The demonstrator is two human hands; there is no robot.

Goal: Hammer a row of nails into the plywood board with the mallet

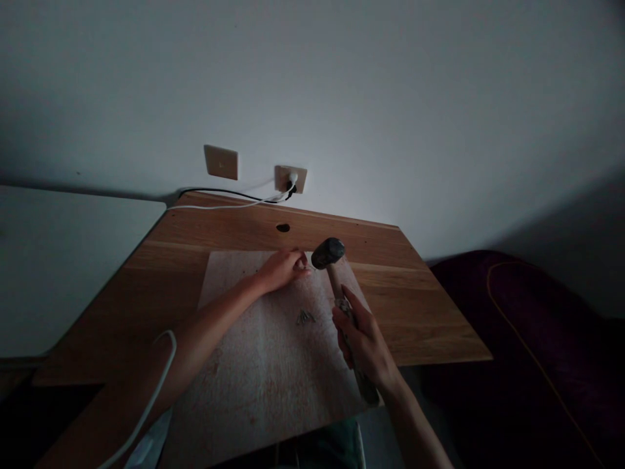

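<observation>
My left hand [282, 270] rests on a pale speckled board [263, 378], its fingertips pinched on a thin metal nail [307, 268], which is mostly hidden by the fingers. My right hand [364, 342] grips the wooden handle of a hammer [336, 280] and holds it up. The dark hammer head [328, 253] hangs just right of the pinched fingertips. A small heap of several nails [305, 317] lies on the board between my hands. The board lies on a wooden desk [420, 312].
A white cable [161, 371] runs close over my left forearm. Black and white cables [234, 200] lead along the desk's back edge to a plugged wall socket [290, 178]. The desk has a round hole [282, 228]. A dark upholstered shape [512, 339] stands to the right.
</observation>
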